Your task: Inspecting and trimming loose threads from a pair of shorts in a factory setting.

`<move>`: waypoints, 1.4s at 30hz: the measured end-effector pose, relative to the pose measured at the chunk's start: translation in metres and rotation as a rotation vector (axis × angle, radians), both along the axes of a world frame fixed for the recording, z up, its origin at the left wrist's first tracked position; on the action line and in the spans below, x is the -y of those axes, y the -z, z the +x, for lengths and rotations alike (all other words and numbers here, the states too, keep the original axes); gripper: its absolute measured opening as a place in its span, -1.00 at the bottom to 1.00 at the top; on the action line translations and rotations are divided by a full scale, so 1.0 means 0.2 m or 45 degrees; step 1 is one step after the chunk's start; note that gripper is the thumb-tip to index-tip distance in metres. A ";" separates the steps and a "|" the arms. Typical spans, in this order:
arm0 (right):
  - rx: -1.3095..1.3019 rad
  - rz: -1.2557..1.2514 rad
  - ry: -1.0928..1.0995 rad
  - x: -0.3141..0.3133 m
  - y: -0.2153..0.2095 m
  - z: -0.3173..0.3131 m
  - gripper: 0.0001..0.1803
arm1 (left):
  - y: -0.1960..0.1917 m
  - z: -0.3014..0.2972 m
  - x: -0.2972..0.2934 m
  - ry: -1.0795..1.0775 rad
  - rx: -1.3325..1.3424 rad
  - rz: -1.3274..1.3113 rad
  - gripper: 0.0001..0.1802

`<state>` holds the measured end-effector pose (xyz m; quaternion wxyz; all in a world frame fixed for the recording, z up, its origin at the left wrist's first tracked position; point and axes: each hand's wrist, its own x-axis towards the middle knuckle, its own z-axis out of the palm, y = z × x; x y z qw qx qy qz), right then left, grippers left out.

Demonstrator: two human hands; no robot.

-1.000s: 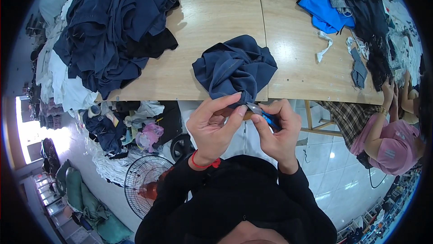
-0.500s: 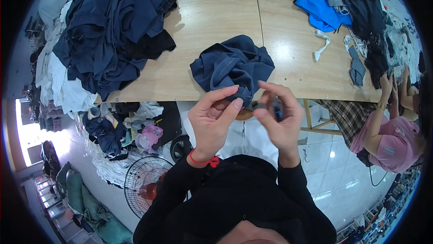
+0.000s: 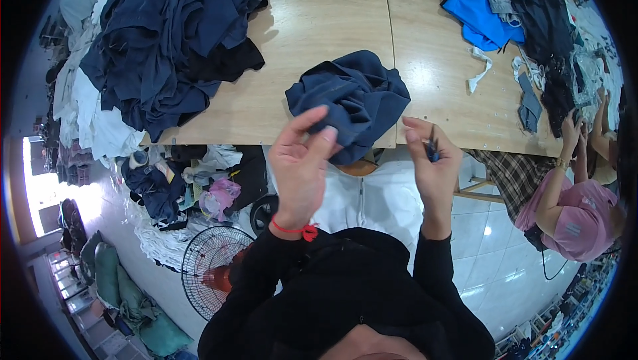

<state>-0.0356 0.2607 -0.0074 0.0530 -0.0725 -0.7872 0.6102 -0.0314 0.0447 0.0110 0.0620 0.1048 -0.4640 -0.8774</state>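
A crumpled navy garment [image 3: 375,97] lies at the table's front edge, its near part hanging slightly over. My left hand [image 3: 299,170] pinches a fold of it between thumb and fingers, a little above the rest of the cloth. To the right of the garment and apart from it is my right hand [image 3: 436,170], its fingers curled round small dark thread snips [image 3: 433,150]. Only part of the snips shows; the palm and fingers hide the rest.
A big heap of navy clothes [image 3: 159,41] covers the table's left side. Blue shorts [image 3: 475,11], dark clothes and a white strip [image 3: 480,71] lie at the right. A fan [image 3: 216,270] stands at lower left. A person in pink [image 3: 578,217] works at far right.
My right hand has drawn away to the right from the garment, with the snips. My left hand has shifted slightly left and up, still pinching the cloth.
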 end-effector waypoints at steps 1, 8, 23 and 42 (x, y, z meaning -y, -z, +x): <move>0.016 0.019 -0.009 -0.01 0.03 -0.01 -0.94 | 0.02 -0.04 0.04 -0.084 -0.032 -0.021 -0.60; 0.212 0.063 0.223 -0.31 0.65 -0.13 -0.73 | 0.61 -0.04 0.77 0.015 0.361 -0.726 -0.56; 0.324 -0.272 0.186 -0.23 0.75 -0.22 -0.55 | 0.66 -0.65 0.19 0.020 0.168 -1.920 -0.52; 0.491 -0.468 0.249 -0.27 0.72 -0.19 -0.63 | -0.04 -0.02 0.22 0.575 0.129 -0.042 -0.62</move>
